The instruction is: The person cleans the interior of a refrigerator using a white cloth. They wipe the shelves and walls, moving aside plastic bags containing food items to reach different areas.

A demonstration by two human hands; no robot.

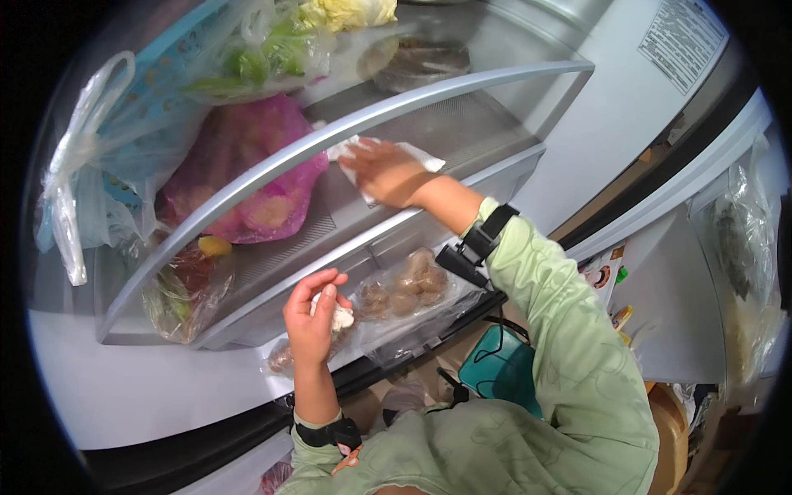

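My right hand (387,176) lies flat over a white paper towel (424,156) inside the refrigerator, pressing it on a ribbed shelf surface (470,127) behind a curved silver-edged front (359,124). Its fingers are spread a little, and a faint motion blur shows on them. Lower and to the left, my left hand (315,315) curls around a crumpled wad of white paper (341,318). Just beneath that hand is a clear bag of brown produce (281,357). A pink plastic bag (272,179) with contents sits left of the towel.
A blue basket (167,68) wrapped in a tied clear bag and a bag of green vegetables (266,62) are at the upper left. A bag of round brown items (414,284) lies in the lower compartment. The refrigerator door (662,297) stands open at right, above a teal stool (498,359).
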